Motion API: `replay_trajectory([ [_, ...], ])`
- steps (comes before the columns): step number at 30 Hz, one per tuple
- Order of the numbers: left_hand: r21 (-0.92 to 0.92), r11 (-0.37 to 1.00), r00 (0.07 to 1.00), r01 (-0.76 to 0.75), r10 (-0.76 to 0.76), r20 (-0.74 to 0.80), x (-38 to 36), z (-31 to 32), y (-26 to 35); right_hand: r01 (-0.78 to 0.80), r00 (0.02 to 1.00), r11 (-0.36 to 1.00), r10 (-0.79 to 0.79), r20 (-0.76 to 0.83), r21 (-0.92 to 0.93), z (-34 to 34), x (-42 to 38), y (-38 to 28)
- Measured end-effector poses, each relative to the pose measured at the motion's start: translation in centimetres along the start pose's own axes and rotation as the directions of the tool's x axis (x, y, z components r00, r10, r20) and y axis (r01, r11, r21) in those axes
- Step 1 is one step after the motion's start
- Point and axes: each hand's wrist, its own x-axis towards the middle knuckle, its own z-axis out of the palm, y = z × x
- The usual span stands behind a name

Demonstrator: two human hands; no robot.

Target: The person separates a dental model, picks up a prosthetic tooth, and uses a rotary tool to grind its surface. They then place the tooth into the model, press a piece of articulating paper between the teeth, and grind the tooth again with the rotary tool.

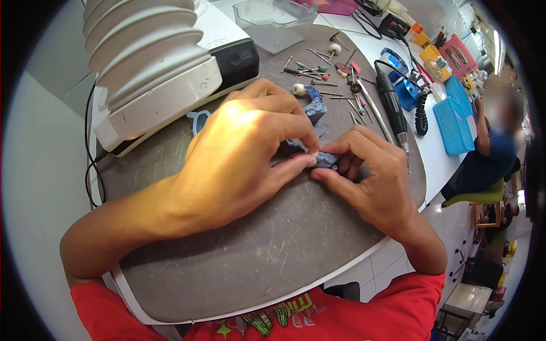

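Note:
Thumb and fingertips of my right hand grip a small blue-grey dental model low over the grey mat. My left hand is closed in a pinch at the model's left end. Between its thumb and index finger shows a tiny whitish piece, like a tooth crown, touching or very near the model. Just beyond my fingers lies another blue-grey dental model, partly covered by my left hand. A light blue frame-like piece sticks out behind the left hand.
A white ribbed suction hose unit stands at the back left. Several rotary burs lie on the mat. A black handpiece rests at the right. Beyond are a clear tray, a blue basket and a seated person.

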Motion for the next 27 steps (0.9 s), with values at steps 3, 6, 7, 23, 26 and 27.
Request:
replay_trajectory([
  [3,-0.017,0.999,0.991,-0.049,0.047,-0.123,-0.3,-0.3,0.6,0.042,0.999,0.999,-0.042,-0.019,-0.029,0.1,-0.1,0.3],
  [6,-0.116,0.992,0.989,-0.045,0.028,-0.145,-1.5,-1.1,1.5,0.086,0.993,0.994,-0.091,-0.078,-0.07,-0.7,-0.2,0.2],
  [7,-0.217,0.976,0.99,0.01,-0.039,-0.132,-2.2,-1.3,1.8,-0.011,0.995,0.998,0.004,-0.104,-0.069,-2.1,-0.1,-0.3],
  [23,-0.877,0.31,0.795,0.367,-0.594,0.123,-5.1,-4.2,0.7,-0.403,0.91,0.862,0.344,-0.23,-0.307,-7.9,-0.5,9.4],
  [26,-0.894,0.272,0.788,0.355,-0.602,0.13,-5.3,-4.1,0.6,-0.348,0.9,0.932,0.302,-0.314,-0.104,-7.6,-0.4,8.2],
  [27,-0.894,0.274,0.784,0.356,-0.608,0.126,-5.3,-4.1,0.6,-0.343,0.831,0.931,0.363,-0.421,0.125,-7.4,-0.4,7.7],
])
